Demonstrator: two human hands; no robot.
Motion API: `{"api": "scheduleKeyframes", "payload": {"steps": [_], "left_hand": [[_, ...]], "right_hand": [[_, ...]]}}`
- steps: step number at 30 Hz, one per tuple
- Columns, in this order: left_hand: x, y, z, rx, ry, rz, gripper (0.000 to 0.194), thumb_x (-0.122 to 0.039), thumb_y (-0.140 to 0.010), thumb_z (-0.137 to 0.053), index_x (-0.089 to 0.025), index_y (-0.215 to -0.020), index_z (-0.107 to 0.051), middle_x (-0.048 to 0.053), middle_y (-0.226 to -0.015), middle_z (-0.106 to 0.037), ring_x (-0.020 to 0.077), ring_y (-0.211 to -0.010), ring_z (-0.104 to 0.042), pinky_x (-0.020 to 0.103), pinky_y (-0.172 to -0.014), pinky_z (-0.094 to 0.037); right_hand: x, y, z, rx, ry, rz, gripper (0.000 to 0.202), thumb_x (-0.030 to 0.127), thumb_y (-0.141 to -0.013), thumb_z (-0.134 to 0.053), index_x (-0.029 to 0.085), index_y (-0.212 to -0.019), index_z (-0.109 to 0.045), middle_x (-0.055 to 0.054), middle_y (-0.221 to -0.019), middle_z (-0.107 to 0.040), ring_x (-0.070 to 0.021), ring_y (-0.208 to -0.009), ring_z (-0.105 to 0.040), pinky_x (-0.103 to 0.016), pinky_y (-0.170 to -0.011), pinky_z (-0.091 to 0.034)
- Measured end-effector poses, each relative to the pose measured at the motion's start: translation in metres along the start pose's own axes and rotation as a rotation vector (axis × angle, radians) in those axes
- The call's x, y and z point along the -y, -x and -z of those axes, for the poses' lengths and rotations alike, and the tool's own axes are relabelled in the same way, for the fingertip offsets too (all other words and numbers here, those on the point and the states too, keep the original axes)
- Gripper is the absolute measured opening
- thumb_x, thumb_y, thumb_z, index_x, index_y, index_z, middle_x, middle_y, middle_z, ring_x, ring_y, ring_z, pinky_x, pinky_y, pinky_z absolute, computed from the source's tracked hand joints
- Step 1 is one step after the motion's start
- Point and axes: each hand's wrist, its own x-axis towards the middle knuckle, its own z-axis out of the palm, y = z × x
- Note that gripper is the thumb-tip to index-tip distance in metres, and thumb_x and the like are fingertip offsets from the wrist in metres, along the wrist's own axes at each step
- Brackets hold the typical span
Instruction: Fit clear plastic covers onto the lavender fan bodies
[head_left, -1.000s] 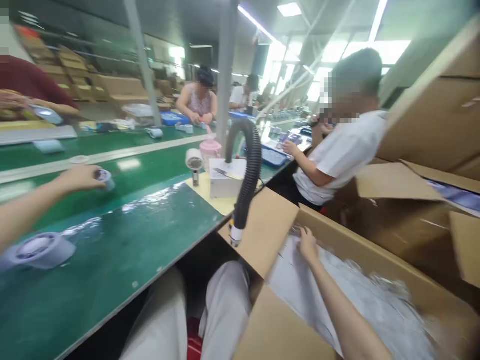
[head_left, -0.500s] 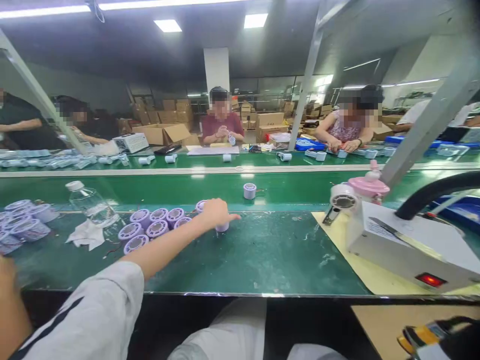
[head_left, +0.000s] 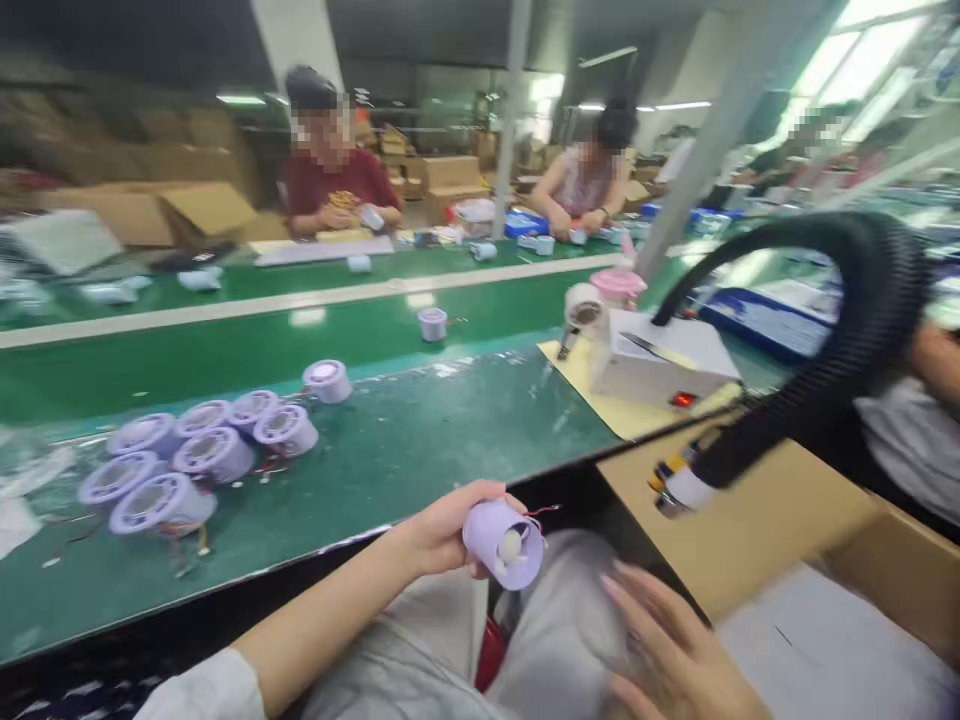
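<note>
My left hand (head_left: 454,530) is closed around a lilac fan housing (head_left: 499,545), held on its side above my lap. The housing's open end faces right and towards me, showing a pale round part inside, and a thin red wire sticks out beside it. To the right, my right hand (head_left: 675,645) is blurred, its fingers spread and apart from the housing. Several more lilac housings (head_left: 214,455) with short wires stand grouped on the green bench (head_left: 405,430) at the left. One lilac housing (head_left: 327,381) stands a little apart from that group.
A lone housing (head_left: 433,324) sits on the green conveyor (head_left: 367,335). At the right are a grey box with a red display (head_left: 660,360), a black flexible hose (head_left: 817,350) and a cardboard box (head_left: 862,560). Two co-workers (head_left: 337,190) sit across the line.
My left hand has come back from the bench to above my lap with a lilac housing in it. The view has turned right and down, and my spread right hand shows at lower right.
</note>
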Motion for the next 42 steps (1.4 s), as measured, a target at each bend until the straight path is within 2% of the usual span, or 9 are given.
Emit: {"api": "scheduleKeyframes", "payload": {"steps": [4, 10, 14, 19, 23, 30, 34, 38, 42], "left_hand": [[0.006, 0.001, -0.026, 0.225, 0.032, -0.018, 0.040, -0.050, -0.082, -0.050, -0.015, -0.098, -0.062, 0.005, -0.083, -0.060, 0.0090, -0.054, -0.046, 0.018, -0.038, -0.032], [-0.010, 0.019, -0.030, 0.141, -0.509, -0.490, 0.012, -0.025, -0.089, -0.057, -0.020, -0.095, -0.066, 0.003, -0.101, -0.056, 0.0151, -0.091, -0.055, 0.028, -0.083, -0.043], [0.000, 0.016, -0.033, 0.050, -0.549, -0.586, 0.017, -0.028, -0.087, -0.063, -0.021, -0.102, -0.064, 0.003, -0.102, -0.055, 0.0166, -0.094, -0.055, 0.030, -0.085, -0.043], [0.020, 0.005, -0.032, -0.066, -0.476, -0.668, 0.063, -0.050, -0.062, -0.082, -0.023, -0.115, -0.063, 0.004, -0.099, -0.053, 0.0195, -0.091, -0.054, 0.034, -0.082, -0.047], [0.029, 0.000, -0.028, -0.034, -0.498, -0.712, 0.064, -0.053, -0.060, -0.081, -0.024, -0.115, -0.066, 0.005, -0.101, -0.052, 0.0203, -0.093, -0.055, 0.036, -0.082, -0.050], [0.035, -0.011, -0.016, 0.043, -0.508, -0.873, 0.066, -0.047, -0.055, -0.086, -0.022, -0.113, -0.068, 0.011, -0.115, -0.048, 0.0239, -0.102, -0.056, 0.042, -0.093, -0.051], [0.036, -0.017, -0.018, 0.179, -0.506, -0.827, 0.068, -0.042, -0.059, -0.086, -0.024, -0.121, -0.064, 0.017, -0.144, -0.039, 0.0288, -0.112, -0.059, 0.047, -0.101, -0.047], [0.024, -0.009, -0.032, 0.237, -0.413, -0.665, 0.071, -0.033, -0.067, -0.083, -0.028, -0.132, -0.056, 0.013, -0.132, -0.058, 0.0305, -0.121, -0.055, 0.046, -0.102, -0.047], [0.009, 0.006, -0.050, 0.175, -0.125, -0.387, 0.065, -0.029, -0.070, -0.081, -0.027, -0.130, -0.056, 0.010, -0.125, -0.061, 0.0236, -0.105, -0.063, 0.035, -0.087, -0.054]], "right_hand": [[0.035, -0.009, 0.006, 0.087, 0.286, -0.144, 0.053, 0.019, -0.086, -0.059, 0.030, -0.138, -0.053, -0.015, -0.144, -0.042, -0.0382, -0.115, -0.055, -0.052, -0.083, -0.056], [0.027, -0.017, 0.004, 0.379, -0.084, -0.449, 0.033, 0.005, -0.071, -0.069, 0.023, -0.099, -0.068, -0.011, -0.138, -0.045, -0.0311, -0.121, -0.051, -0.047, -0.097, -0.048], [0.032, -0.016, 0.006, 0.320, -0.357, -0.550, 0.010, 0.019, -0.077, -0.074, 0.021, -0.078, -0.064, -0.006, -0.119, -0.052, -0.0232, -0.109, -0.056, -0.037, -0.093, -0.048], [0.040, -0.020, 0.005, 0.218, -0.464, -0.691, 0.027, 0.035, -0.092, -0.057, 0.022, -0.072, -0.069, -0.006, -0.116, -0.053, -0.0226, -0.107, -0.055, -0.029, -0.074, -0.048], [0.039, -0.018, 0.002, 0.247, -0.469, -0.652, 0.026, 0.032, -0.095, -0.051, 0.024, -0.084, -0.073, -0.007, -0.122, -0.052, -0.0236, -0.114, -0.052, -0.033, -0.088, -0.045], [0.043, -0.019, 0.006, 0.167, -0.576, -0.763, 0.028, 0.032, -0.089, -0.054, 0.018, -0.068, -0.066, -0.008, -0.111, -0.052, -0.0202, -0.094, -0.057, -0.026, -0.066, -0.046], [0.036, -0.019, 0.010, 0.069, -0.661, -0.786, 0.025, 0.028, -0.080, -0.059, 0.018, -0.057, -0.059, -0.008, -0.099, -0.054, -0.0210, -0.090, -0.057, -0.025, -0.060, -0.046], [0.022, -0.017, 0.018, -0.021, -0.908, -0.883, 0.026, 0.029, -0.076, -0.066, 0.018, -0.054, -0.060, -0.008, -0.102, -0.061, -0.0234, -0.093, -0.061, -0.029, -0.064, -0.053], [0.015, -0.013, 0.031, 0.064, -0.990, -0.772, 0.012, 0.034, -0.078, -0.073, 0.023, -0.084, -0.073, -0.008, -0.125, -0.063, -0.0293, -0.114, -0.059, -0.038, -0.084, -0.056]]}}
